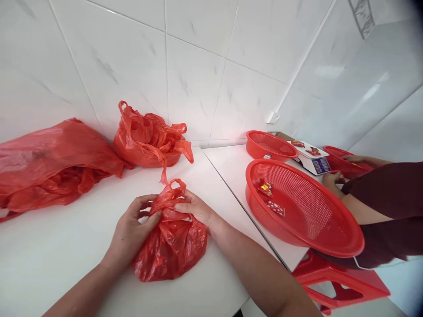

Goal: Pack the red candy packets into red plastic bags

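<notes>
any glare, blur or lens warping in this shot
Head view: pale glare streaks on the tiled wall at right; head view: the large red basket looks stretched, as from a wide lens, and the far right edge goes dark and soft; head view: small highlights on the crinkled red plastic bag between the hands, which looks fairly sharp.

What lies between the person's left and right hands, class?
A red plastic bag, gripped by the left hand and the right hand, lies there in the head view.
</notes>
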`<state>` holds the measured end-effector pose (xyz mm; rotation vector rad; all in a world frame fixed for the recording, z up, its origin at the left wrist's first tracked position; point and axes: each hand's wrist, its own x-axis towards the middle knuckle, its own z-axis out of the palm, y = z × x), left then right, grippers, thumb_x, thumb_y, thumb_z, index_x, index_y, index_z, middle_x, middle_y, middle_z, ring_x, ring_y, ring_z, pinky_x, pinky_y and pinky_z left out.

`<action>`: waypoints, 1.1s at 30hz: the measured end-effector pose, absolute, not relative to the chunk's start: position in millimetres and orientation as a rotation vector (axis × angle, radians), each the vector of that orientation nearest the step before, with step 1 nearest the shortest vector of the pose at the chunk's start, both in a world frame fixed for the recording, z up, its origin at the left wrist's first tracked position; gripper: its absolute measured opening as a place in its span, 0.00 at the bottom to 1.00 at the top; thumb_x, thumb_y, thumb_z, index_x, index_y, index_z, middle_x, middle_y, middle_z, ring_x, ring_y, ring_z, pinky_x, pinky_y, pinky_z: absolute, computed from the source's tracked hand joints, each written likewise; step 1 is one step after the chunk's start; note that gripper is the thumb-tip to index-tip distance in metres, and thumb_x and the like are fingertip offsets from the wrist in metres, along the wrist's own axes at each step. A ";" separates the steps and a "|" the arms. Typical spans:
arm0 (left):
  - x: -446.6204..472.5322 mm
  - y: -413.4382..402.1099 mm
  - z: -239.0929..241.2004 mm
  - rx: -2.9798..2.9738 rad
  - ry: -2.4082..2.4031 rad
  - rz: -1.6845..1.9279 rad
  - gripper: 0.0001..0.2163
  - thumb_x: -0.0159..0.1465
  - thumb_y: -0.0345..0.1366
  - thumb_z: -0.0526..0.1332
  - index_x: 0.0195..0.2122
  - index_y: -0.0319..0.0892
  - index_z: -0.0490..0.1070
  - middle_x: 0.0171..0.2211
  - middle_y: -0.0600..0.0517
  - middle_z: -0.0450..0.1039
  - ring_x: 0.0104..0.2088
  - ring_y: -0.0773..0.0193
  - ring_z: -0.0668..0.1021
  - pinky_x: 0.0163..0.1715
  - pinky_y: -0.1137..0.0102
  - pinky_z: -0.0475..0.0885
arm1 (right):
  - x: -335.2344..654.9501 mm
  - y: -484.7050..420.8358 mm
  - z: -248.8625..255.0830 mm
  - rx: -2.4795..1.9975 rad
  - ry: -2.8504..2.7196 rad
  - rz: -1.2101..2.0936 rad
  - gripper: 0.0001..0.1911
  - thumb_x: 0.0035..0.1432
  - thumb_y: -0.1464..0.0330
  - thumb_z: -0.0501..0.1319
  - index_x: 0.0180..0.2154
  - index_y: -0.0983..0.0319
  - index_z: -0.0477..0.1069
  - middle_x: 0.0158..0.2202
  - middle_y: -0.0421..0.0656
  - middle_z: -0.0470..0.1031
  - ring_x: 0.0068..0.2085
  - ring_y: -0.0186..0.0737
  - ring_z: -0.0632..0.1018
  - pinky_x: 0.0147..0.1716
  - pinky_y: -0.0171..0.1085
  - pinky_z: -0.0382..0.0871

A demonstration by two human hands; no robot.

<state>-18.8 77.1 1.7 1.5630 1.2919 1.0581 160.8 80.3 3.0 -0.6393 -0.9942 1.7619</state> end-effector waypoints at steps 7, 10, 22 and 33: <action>-16.2 76.1 -0.2 1.541 1.283 1.339 0.07 0.54 0.30 0.58 0.34 0.44 0.70 0.37 0.53 0.75 0.38 0.61 0.76 0.39 0.68 0.69 | 157.3 76.3 0.5 -0.641 -1.214 1.806 0.23 0.48 0.65 0.67 0.47 0.61 0.69 0.28 0.36 0.73 0.23 0.28 0.70 0.25 0.29 0.63; -18.8 77.3 -3.1 1.461 1.257 1.345 0.05 0.56 0.31 0.58 0.34 0.44 0.71 0.36 0.51 0.75 0.38 0.60 0.76 0.38 0.68 0.68 | 157.9 76.6 1.6 -0.677 -1.228 1.843 0.17 0.47 0.68 0.66 0.42 0.61 0.70 0.20 0.31 0.68 0.15 0.22 0.56 0.16 0.28 0.46; -1.8 76.8 12.6 0.986 0.733 1.056 0.10 0.63 0.41 0.56 0.36 0.41 0.70 0.32 0.52 0.73 0.33 0.64 0.74 0.38 0.70 0.69 | 170.0 78.7 14.2 -0.827 -1.154 1.675 0.12 0.50 0.62 0.66 0.25 0.61 0.65 0.20 0.34 0.67 0.20 0.27 0.63 0.23 0.31 0.58; 5.0 60.1 21.2 1.141 0.709 1.052 0.13 0.66 0.42 0.53 0.47 0.43 0.69 0.36 0.52 0.73 0.33 0.67 0.72 0.35 0.73 0.68 | 150.8 76.9 11.3 -1.335 -1.521 1.001 0.08 0.48 0.71 0.55 0.32 0.59 0.71 0.28 0.37 0.73 0.30 0.36 0.72 0.28 0.34 0.64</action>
